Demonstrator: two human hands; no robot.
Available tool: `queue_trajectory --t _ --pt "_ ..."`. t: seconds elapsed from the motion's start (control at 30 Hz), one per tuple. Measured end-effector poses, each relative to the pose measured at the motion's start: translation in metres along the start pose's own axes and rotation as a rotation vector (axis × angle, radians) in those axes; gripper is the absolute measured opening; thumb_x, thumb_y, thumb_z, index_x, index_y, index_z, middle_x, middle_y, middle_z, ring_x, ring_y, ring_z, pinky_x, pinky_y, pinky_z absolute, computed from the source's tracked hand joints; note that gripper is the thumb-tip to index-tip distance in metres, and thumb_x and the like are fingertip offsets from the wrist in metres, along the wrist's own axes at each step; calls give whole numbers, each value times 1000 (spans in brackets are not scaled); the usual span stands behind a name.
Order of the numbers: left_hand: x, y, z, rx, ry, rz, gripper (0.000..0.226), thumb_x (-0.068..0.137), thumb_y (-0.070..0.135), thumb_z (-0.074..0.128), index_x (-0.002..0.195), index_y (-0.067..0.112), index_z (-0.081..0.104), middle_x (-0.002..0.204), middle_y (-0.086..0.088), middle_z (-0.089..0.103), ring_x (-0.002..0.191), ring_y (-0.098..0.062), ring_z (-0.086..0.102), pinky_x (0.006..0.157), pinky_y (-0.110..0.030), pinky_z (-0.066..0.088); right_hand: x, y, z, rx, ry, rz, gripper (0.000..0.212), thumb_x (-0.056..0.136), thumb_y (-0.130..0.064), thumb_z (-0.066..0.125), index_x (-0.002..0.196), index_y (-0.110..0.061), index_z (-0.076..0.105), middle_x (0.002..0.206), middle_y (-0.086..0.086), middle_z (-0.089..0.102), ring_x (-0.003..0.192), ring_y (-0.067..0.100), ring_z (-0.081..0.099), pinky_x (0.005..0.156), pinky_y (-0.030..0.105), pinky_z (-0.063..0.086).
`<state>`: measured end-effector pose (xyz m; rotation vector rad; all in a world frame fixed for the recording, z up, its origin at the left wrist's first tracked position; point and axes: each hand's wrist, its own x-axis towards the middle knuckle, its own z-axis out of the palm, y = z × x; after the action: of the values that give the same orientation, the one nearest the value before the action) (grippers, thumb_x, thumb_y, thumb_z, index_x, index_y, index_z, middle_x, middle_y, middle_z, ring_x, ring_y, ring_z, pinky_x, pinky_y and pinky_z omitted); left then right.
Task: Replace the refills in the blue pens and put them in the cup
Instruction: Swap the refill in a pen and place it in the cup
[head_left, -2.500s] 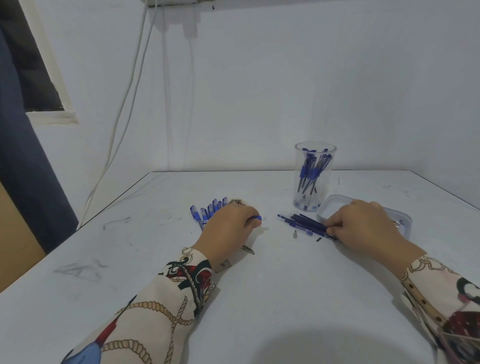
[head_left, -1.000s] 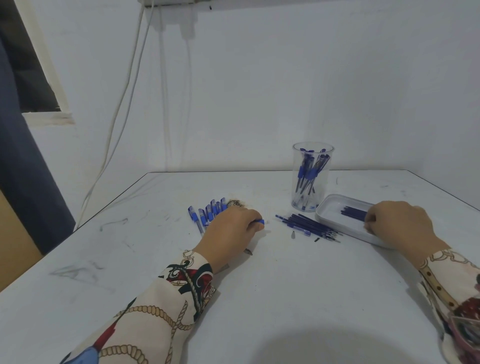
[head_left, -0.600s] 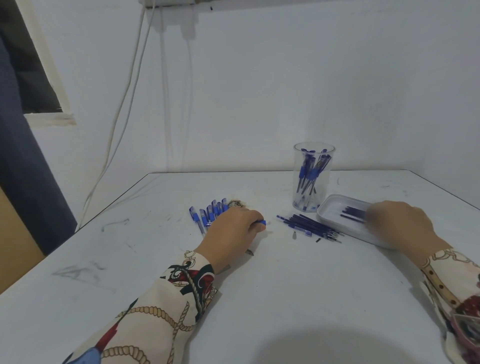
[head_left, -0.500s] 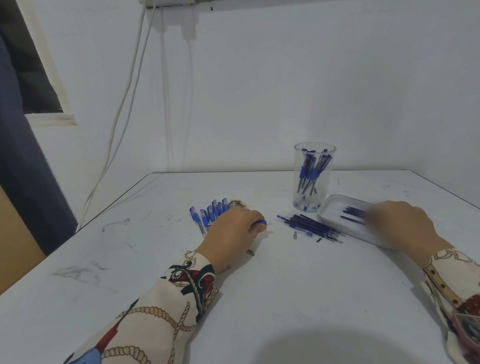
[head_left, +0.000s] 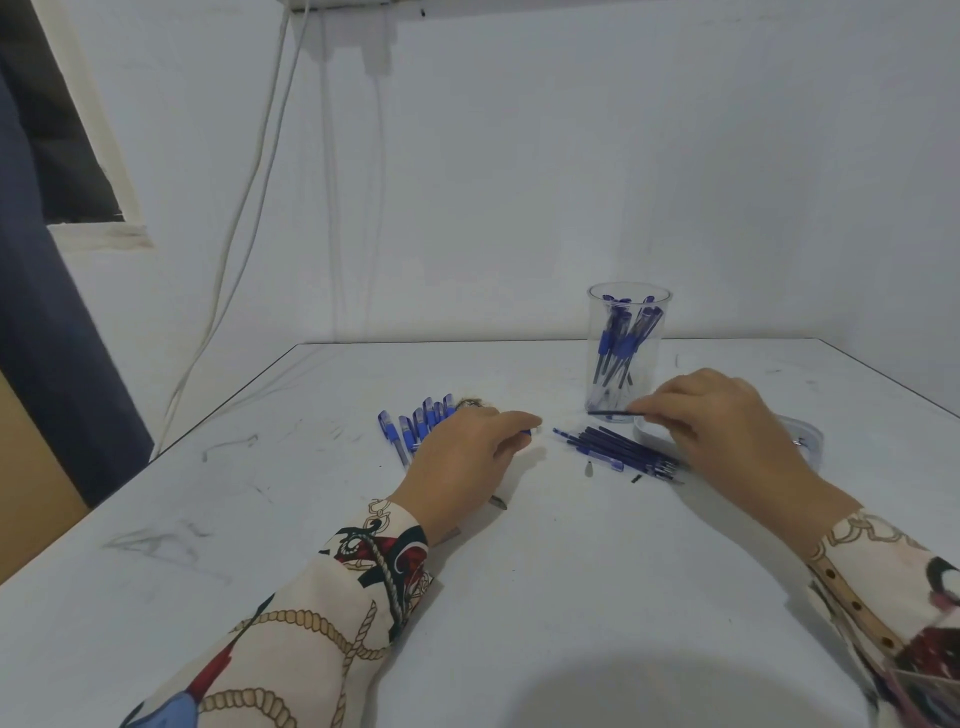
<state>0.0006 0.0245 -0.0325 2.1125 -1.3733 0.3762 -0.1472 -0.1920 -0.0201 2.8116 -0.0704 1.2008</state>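
- Thin blue refill (head_left: 615, 413) pinched at one end in right hand (head_left: 727, 421), held level above table (head_left: 519, 597), tip pointing left, just in front of cup (head_left: 628, 353).
- Likely light, slim, slightly bendy, slick; best gripped near the middle for aiming into a barrel.
- Left hand (head_left: 462, 460) curled on a pen body, only its blue tip (head_left: 530, 431) peeking past the fingers.
- Loose refills (head_left: 618, 452) lying between both hands; waiting blue pens (head_left: 415, 423) fanned beyond left hand.
- Cup already holding several pens.
- Tray (head_left: 808, 436) mostly hidden behind right hand; contents impossible to tell.
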Motion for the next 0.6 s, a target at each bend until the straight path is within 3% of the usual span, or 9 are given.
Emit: queue_trajectory --t 0.6 --pt "0 2 2 -60 31 13 27 96 23 47 118 23 62 94 0 68 92 -18 57 80 -39 48 -2 -11 3 38 -20 9 29 70 -1 80 90 -22 76 79 -5 70 71 23 61 63 30 32"
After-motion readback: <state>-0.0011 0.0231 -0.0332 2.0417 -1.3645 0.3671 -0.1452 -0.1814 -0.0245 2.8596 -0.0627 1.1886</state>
